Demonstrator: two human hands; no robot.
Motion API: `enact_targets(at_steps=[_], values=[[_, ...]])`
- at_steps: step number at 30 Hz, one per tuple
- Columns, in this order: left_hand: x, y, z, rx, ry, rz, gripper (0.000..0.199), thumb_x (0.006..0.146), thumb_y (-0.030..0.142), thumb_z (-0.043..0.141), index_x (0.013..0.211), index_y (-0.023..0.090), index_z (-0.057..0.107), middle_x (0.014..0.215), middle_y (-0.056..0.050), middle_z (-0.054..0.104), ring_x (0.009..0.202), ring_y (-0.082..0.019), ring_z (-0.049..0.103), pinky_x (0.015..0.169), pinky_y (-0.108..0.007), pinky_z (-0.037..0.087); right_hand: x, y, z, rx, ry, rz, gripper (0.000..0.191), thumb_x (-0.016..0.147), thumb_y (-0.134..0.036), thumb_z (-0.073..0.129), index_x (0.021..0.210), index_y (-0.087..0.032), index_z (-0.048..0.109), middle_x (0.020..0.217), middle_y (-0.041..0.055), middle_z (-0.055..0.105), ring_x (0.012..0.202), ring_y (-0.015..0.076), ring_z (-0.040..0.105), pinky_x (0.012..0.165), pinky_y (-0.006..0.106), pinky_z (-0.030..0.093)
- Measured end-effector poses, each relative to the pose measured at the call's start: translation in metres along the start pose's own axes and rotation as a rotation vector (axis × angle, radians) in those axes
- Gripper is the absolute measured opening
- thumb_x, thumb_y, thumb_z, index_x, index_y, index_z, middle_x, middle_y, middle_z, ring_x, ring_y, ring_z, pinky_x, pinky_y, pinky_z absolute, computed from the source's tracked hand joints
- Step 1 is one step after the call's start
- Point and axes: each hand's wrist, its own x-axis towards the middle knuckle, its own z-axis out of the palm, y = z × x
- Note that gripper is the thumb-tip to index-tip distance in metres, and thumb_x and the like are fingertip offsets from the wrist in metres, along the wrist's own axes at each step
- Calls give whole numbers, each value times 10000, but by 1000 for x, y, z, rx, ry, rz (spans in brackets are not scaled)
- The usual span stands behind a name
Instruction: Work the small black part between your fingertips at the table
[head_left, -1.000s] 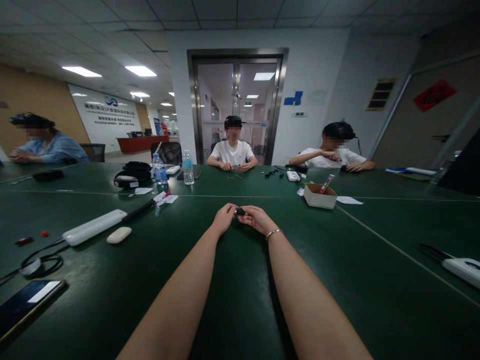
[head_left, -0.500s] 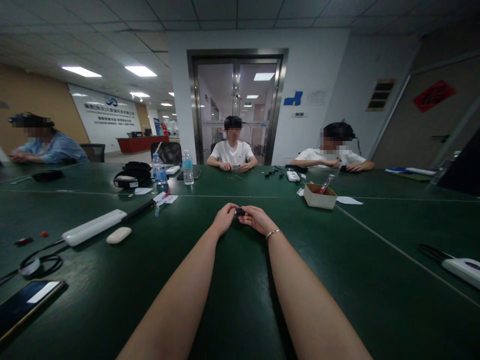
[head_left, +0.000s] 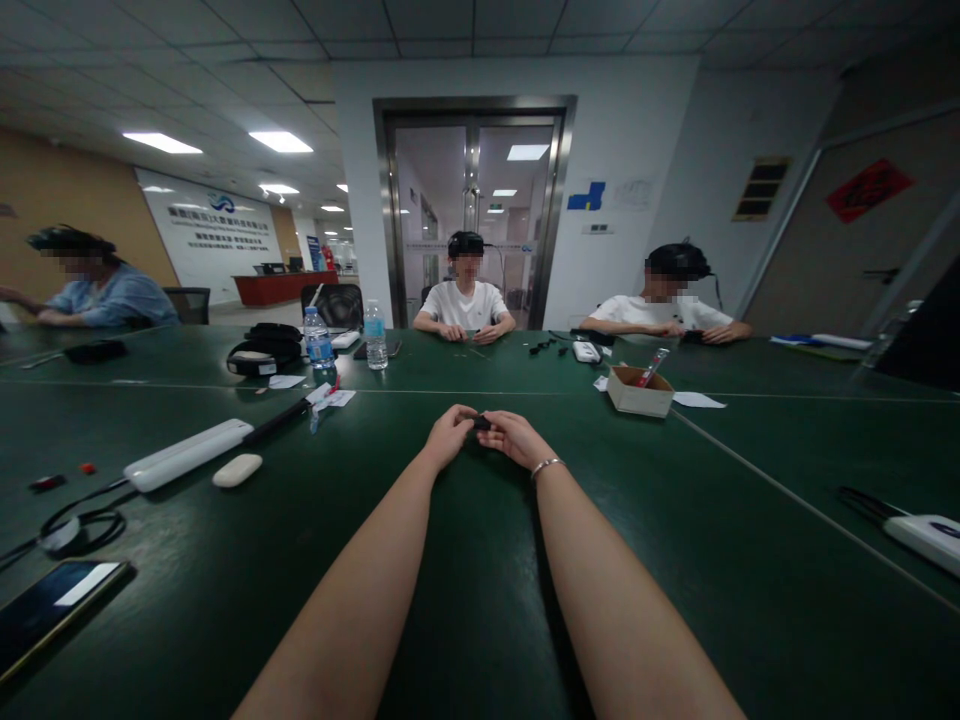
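Observation:
Both my arms stretch forward over the dark green table (head_left: 480, 560). Between my fingertips is a small black object (head_left: 481, 424); it is too small and too covered by fingers to name its kind. My left hand (head_left: 448, 437) pinches it from the left side. From the right, my right hand (head_left: 514, 438) grips it with thumb and fingers, and a silver bracelet (head_left: 547, 466) circles that wrist. The hands nearly meet, a little above the tabletop.
Left of my arms lie a white earbud-type case (head_left: 238, 470), a long white device (head_left: 187, 455), a coiled black cable (head_left: 86, 525) and a phone (head_left: 56, 610). Water bottles (head_left: 376, 335) stand farther back. An open cardboard box (head_left: 640, 398) sits ahead right. Three people sit opposite.
My hands have barely moved; the small black object between them looks slightly turned. The person at far left has shifted an arm and the head.

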Motion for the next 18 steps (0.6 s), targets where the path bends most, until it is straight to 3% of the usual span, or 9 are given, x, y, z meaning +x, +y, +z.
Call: enact_targets(at_steps=[5, 8, 11, 15, 18], values=[[-2, 6, -3, 33, 85, 131, 194, 711, 139, 554, 897, 159, 605, 843, -44, 603, 762, -130, 560, 717, -254, 457, 1, 1, 0, -12, -5, -11, 69, 853, -134, 589, 816, -94, 547, 644, 64, 604, 568, 166, 652, 553, 251, 567], [-3, 8, -4, 59, 88, 163, 204, 688, 115, 576, 887, 151, 605, 889, -56, 617, 809, -144, 571, 773, -276, 454, 1, 1, 0, -15, 2, -4, 59, 868, -123, 561, 825, -89, 540, 643, 74, 606, 560, 167, 651, 546, 251, 565], [-3, 6, -4, 60, 66, 122, 171, 711, 150, 563, 876, 152, 605, 900, -55, 619, 792, -142, 581, 746, -270, 456, 2, 2, 0, -5, 12, -7, 55, 861, -119, 570, 826, -89, 540, 650, 74, 608, 562, 170, 652, 548, 258, 567], [-2, 3, -2, 18, 12, 17, 227, 818, 316, 450, 894, 157, 593, 796, -37, 615, 619, -117, 571, 602, -248, 452, 3, 3, -2, -4, -6, -11, 46, 854, -115, 573, 827, -88, 547, 656, 78, 615, 562, 168, 651, 555, 262, 569], [-1, 1, -2, 38, 18, 21, 230, 821, 303, 435, 897, 161, 600, 745, -24, 603, 609, -110, 552, 574, -225, 434, 3, 2, -1, -8, -16, -10, 46, 853, -114, 570, 821, -90, 546, 658, 84, 619, 560, 168, 650, 549, 260, 568]])
